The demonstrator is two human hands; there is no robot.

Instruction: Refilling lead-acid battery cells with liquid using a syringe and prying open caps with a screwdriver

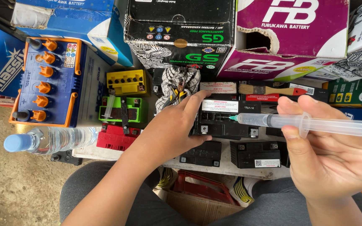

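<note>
At frame centre the left hand (173,125) is resting fingers spread on a small black battery (225,117) with a white rectangular label, while the right hand (327,159) at lower right is gripping a clear syringe (290,122), its tip pointing at that battery; purple and black cartons (290,25) are stacking along the top edge

Black battery (225,121), clear syringe (298,122), orange-capped blue battery (47,81), black-and-white checked cloth (177,83).

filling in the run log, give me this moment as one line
left hand: resting on black battery | right hand: holding clear syringe, tip toward battery top | nearby: paintbrush, water bottle
</note>
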